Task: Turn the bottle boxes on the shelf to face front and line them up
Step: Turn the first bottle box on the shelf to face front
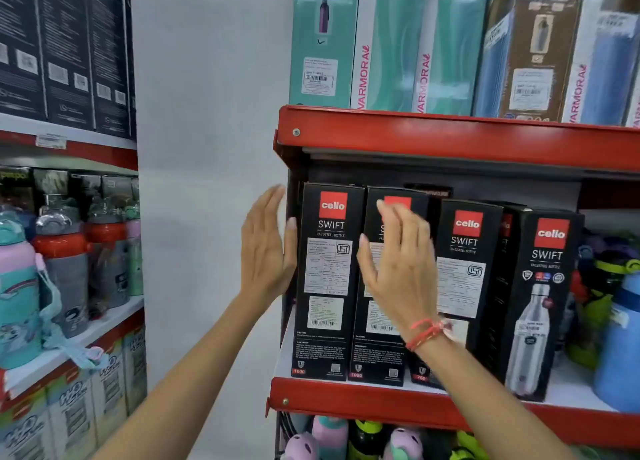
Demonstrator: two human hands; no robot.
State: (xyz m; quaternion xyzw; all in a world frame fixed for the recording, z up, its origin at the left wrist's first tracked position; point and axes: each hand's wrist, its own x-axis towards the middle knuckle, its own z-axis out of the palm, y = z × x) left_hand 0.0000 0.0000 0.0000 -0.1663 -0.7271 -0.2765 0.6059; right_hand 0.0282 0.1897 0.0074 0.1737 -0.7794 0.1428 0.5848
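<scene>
- While both hands are raised at the middle shelf (363,402), the left hand (265,248) is standing flat and upright, fingers straight and together, gripping nothing.
- Its thumb tip is touching the left edge of box 1 (327,279), the leftmost black bottle box.
- The right hand (401,269) is hovering with fingers spread and loose, clamped on nothing; motion blur is hiding whether it is touching the carton behind it.
- A red thread band (427,333) is circling the right wrist.
- The right hand is covering most of box 2 (377,359), just beside box 1.
- Boxes 1 and 2 are standing upright at the shelf's front lip, both showing a printed label panel.
- Box 3 (465,251) is standing to the right of box 2, also showing a label panel.
- Box 4 (543,286) is sitting at the right end of the row, showing a bottle picture and angled relative to the others.
- Teal and brown cartons (398,43) are filling the shelf above.
- Loose coloured bottles (616,338) are sitting just right of box 4.
- Children's bottles (62,262) are lining the separate rack on the left.
</scene>
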